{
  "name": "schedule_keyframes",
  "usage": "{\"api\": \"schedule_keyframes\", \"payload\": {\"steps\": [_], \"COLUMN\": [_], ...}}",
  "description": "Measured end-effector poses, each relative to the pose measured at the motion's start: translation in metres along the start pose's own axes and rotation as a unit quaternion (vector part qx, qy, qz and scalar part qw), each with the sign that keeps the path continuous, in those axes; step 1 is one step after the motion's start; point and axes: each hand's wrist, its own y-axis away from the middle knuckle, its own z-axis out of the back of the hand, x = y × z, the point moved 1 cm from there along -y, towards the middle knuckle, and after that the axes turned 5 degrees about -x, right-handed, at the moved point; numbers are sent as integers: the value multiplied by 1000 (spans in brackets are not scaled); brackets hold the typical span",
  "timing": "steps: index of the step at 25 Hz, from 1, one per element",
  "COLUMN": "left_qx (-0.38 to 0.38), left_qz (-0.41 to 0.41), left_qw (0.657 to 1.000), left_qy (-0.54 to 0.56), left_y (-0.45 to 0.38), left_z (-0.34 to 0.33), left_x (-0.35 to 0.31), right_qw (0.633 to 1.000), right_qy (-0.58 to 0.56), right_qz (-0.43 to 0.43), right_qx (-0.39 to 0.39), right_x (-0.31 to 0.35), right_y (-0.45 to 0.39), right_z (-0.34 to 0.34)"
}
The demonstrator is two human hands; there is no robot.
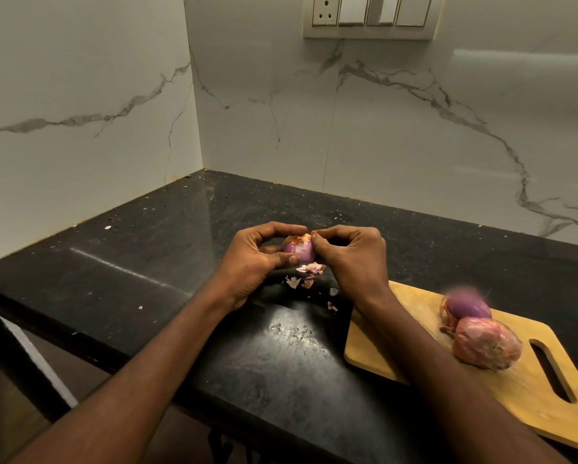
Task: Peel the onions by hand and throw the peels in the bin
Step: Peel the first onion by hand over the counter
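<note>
Both hands — left hand [250,259], right hand [351,256] — grip one onion [297,251]; no writing readable.

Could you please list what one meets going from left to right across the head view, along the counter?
left hand → held onion → right hand → cutting board → two onions on the board

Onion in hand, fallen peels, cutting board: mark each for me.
onion in hand [299,251], head view, its bare purple side.
fallen peels [311,268], head view, largest pale scrap.
cutting board [414,324], head view, bare wood.
</note>
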Motion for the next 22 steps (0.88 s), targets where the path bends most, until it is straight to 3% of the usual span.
{"api": "schedule_keyframes", "payload": {"steps": [6, 11, 19, 22], "left_qx": [1, -12, 2, 12], "left_qz": [2, -4, 18, 38], "left_qw": [1000, 1000, 1000, 997], "left_qy": [9, 27, 18, 65], "left_y": [-3, -4, -1, -3], "left_z": [2, 2, 1, 2], "left_x": [3, 4, 2, 5], "right_qw": [999, 973, 999, 998], "right_qy": [-38, -177, -37, -42], "right_qz": [-18, -146, -38, -47], "right_qx": [-33, 26, -10, -23], "right_x": [-6, -6, 0, -2], "right_y": [0, -2, 2, 1], "right_z": [-6, -9, -9, -7]}}
